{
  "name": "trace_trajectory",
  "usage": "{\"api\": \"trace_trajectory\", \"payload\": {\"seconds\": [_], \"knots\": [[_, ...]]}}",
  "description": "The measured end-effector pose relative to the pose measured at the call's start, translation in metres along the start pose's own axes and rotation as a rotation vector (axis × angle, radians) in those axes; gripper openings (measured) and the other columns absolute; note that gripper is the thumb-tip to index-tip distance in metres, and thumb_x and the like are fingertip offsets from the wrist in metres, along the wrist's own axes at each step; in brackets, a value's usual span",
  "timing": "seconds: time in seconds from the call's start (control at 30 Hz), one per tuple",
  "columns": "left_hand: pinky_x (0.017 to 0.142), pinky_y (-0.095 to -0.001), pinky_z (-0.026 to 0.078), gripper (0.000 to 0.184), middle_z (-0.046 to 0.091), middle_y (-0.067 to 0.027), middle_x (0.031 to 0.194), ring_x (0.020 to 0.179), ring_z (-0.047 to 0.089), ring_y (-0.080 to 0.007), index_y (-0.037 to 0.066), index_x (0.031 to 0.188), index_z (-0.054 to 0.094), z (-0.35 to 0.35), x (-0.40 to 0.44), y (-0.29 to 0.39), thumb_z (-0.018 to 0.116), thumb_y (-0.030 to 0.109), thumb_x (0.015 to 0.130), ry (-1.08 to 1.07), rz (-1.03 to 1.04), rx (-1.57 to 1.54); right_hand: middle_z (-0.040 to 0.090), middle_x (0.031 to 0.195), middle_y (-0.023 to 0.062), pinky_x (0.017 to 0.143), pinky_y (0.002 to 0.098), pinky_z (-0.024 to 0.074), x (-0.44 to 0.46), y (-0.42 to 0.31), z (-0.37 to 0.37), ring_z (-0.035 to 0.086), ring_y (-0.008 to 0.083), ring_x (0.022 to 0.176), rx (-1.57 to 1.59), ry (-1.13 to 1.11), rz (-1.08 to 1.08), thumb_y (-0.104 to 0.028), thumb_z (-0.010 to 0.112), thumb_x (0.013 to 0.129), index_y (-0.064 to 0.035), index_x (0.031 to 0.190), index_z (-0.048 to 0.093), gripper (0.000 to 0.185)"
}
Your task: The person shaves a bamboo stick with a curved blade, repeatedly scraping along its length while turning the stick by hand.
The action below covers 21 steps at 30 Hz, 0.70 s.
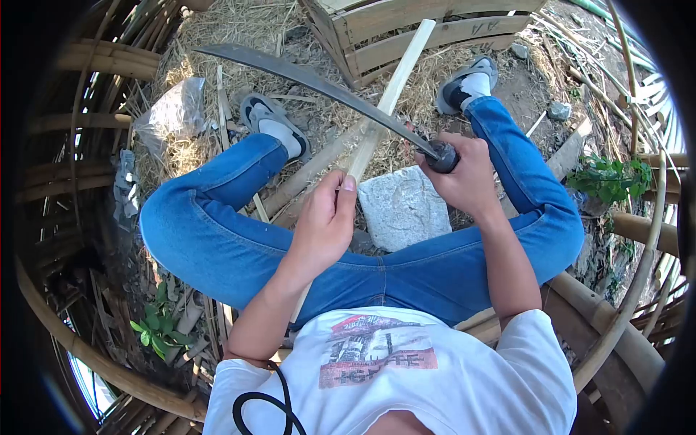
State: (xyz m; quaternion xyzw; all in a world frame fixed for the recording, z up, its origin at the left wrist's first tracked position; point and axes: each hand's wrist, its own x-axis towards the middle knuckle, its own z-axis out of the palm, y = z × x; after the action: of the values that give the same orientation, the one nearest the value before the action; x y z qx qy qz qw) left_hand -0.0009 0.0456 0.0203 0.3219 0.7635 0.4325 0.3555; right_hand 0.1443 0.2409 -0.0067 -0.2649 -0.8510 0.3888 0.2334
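Note:
My left hand (pixel 325 221) is closed around a long, pale split bamboo strip (pixel 395 85), thumb lying along its upper face. The strip slants from my lap up toward the wooden crate. In my right hand (pixel 467 177) is the dark handle of a machete (pixel 312 81). Its long curved blade reaches to the upper left and crosses over the strip, above my left hand; whether blade and strip touch I cannot tell. Between my legs, below both hands, lies a squarish pale stone block (pixel 404 209).
A slatted wooden crate (pixel 435 32) stands ahead of my feet. Straw and wood scraps cover the ground, with a clear plastic bag (pixel 174 112) at left. Bamboo poles (pixel 94 123) flank both sides. Green plants (pixel 612 177) grow at right and lower left. A black cord (pixel 272 406) hangs by my shirt.

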Motion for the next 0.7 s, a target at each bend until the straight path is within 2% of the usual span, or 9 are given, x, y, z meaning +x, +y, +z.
{"api": "trace_trajectory", "payload": {"seconds": [0.03, 0.23, 0.33, 0.47, 0.57, 0.67, 0.7], "knots": [[0.057, -0.0346, 0.040, 0.030, 0.049, -0.0066, 0.065, 0.059, 0.050, -0.0138, 0.001, 0.091, 0.055, 0.010, -0.003, -0.010, 0.044, 0.024, 0.108, 0.036, 0.033, 0.031, 0.064, 0.061, 0.0171, 0.056, 0.0421, 0.0500, -0.003, 0.005, 0.004, 0.065, 0.0369, 0.058, 0.000, -0.029, 0.026, -0.021, 0.078, 0.078, -0.0044, 0.080, 0.074, 0.018], [0.055, -0.0351, 0.039, 0.029, 0.049, -0.0057, 0.062, 0.055, 0.048, -0.0144, 0.001, 0.094, 0.057, 0.017, -0.003, -0.021, 0.044, 0.022, 0.108, 0.006, -0.020, -0.081, 0.064, 0.061, 0.0170, 0.056, 0.0425, 0.0499, -0.002, 0.011, 0.017, 0.066, 0.0363, 0.058, -0.087, -0.055, 0.067, -0.022, 0.078, 0.078, -0.0045, 0.079, 0.073, 0.019], [0.052, -0.0258, 0.027, 0.030, 0.038, 0.0050, 0.065, 0.058, 0.033, -0.0040, 0.003, 0.098, 0.056, 0.016, -0.005, -0.018, 0.040, 0.026, 0.111, -0.003, -0.013, -0.082, 0.064, 0.061, 0.0170, 0.056, 0.0421, 0.0501, -0.005, 0.016, 0.021, 0.066, 0.0366, 0.059, -0.101, -0.065, 0.089, -0.024, 0.079, 0.078, -0.0041, 0.078, 0.073, 0.020], [0.052, -0.0260, 0.027, 0.030, 0.037, 0.0051, 0.064, 0.058, 0.032, -0.0040, 0.003, 0.098, 0.056, 0.022, -0.005, -0.027, 0.040, 0.026, 0.111, 0.023, 0.019, -0.030, 0.064, 0.061, 0.0173, 0.057, 0.0425, 0.0512, -0.002, 0.014, 0.021, 0.066, 0.0378, 0.060, -0.132, -0.111, 0.123, -0.027, 0.079, 0.079, -0.0041, 0.077, 0.072, 0.023], [0.052, -0.0262, 0.028, 0.030, 0.037, 0.0050, 0.063, 0.058, 0.032, -0.0043, 0.004, 0.096, 0.055, 0.028, -0.006, -0.033, 0.040, 0.026, 0.111, -0.003, 0.004, -0.070, 0.064, 0.062, 0.0177, 0.059, 0.0444, 0.0525, -0.004, 0.017, 0.025, 0.066, 0.0387, 0.062, -0.180, -0.097, 0.072, -0.026, 0.078, 0.078, -0.0057, 0.078, 0.073, 0.021], [0.056, -0.0376, 0.040, 0.032, 0.050, -0.0079, 0.060, 0.054, 0.051, -0.0173, 0.001, 0.091, 0.056, 0.031, -0.005, -0.037, 0.043, 0.025, 0.108, 0.021, -0.032, -0.052, 0.065, 0.063, 0.0176, 0.062, 0.0472, 0.0533, -0.004, 0.019, 0.028, 0.066, 0.0400, 0.064, -0.232, -0.116, 0.092, -0.025, 0.078, 0.076, -0.0075, 0.079, 0.073, 0.019], [0.056, -0.0377, 0.040, 0.032, 0.050, -0.0078, 0.059, 0.054, 0.051, -0.0175, 0.001, 0.091, 0.056, 0.032, -0.005, -0.037, 0.042, 0.025, 0.108, 0.019, -0.041, -0.047, 0.063, 0.061, 0.0174, 0.059, 0.0452, 0.0514, -0.005, 0.022, 0.029, 0.065, 0.0392, 0.061, -0.238, -0.099, 0.068, -0.026, 0.079, 0.077, -0.0059, 0.078, 0.072, 0.021]]}}
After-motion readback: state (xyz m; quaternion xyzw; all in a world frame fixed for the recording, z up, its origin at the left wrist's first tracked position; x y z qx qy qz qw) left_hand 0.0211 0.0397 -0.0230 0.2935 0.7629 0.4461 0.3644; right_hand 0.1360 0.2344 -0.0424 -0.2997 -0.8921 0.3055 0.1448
